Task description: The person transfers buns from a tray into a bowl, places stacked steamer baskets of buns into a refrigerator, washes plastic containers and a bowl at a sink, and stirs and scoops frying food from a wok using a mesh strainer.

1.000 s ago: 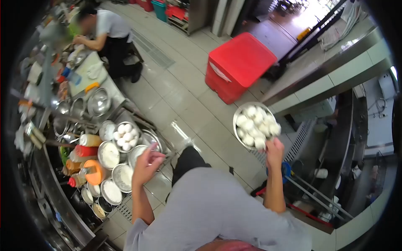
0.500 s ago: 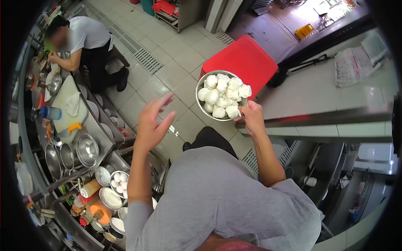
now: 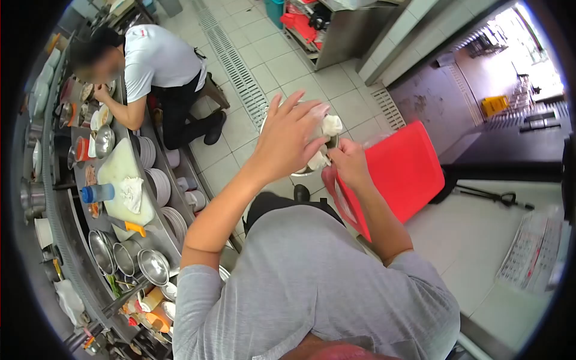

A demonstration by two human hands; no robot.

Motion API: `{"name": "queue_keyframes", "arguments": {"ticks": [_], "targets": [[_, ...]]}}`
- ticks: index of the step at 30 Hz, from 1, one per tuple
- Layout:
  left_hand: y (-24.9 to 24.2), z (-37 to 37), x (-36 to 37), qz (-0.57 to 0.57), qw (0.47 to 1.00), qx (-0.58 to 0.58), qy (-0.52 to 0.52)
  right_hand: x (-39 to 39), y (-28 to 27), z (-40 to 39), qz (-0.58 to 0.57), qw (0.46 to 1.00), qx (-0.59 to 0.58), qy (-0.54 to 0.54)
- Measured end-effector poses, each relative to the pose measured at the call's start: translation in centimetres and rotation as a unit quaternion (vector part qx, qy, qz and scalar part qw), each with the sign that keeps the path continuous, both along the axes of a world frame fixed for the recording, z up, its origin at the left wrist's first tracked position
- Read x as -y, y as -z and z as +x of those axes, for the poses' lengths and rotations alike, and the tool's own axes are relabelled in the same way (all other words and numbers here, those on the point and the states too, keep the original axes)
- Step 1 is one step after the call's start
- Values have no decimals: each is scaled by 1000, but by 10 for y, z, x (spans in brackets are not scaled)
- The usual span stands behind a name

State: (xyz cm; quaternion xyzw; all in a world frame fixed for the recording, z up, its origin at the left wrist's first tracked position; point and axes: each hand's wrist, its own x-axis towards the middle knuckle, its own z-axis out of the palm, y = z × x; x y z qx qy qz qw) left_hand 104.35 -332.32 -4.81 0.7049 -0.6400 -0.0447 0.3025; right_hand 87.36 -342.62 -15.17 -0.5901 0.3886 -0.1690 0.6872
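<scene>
A metal bowl (image 3: 307, 173) holds white, rounded lumps (image 3: 332, 125) with gathered tops, like dumplings. My right hand (image 3: 351, 163) is closed on the bowl's near right rim. Over the bowl, my left hand (image 3: 287, 141) spreads its fingers, thumb apart, and hides most of the bowl and the lumps. Just beyond and to the right of the bowl is a red box-like thing (image 3: 393, 174).
A person in a white shirt (image 3: 161, 60) sits bent over the left counter. On that counter are a cutting board (image 3: 125, 162), a white cloth (image 3: 131, 195), a knife with an orange handle (image 3: 135, 228) and metal bowls (image 3: 153, 267). A floor drain (image 3: 231, 60) runs ahead.
My left hand has moved right and forward, from beside the bowl to over it. The view has swung left, and the red box-like thing now shows lower and farther right.
</scene>
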Motion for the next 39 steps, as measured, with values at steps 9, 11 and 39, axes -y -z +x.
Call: {"name": "queue_keyframes", "arguments": {"ticks": [9, 11, 39], "targets": [[42, 269, 183, 54, 996, 40, 53, 176, 8, 288, 25, 997, 25, -74], [41, 331, 217, 57, 996, -25, 62, 210, 8, 353, 24, 996, 0, -89], [25, 1176, 631, -6, 978, -119, -171, 747, -7, 1186, 29, 984, 19, -174]]}}
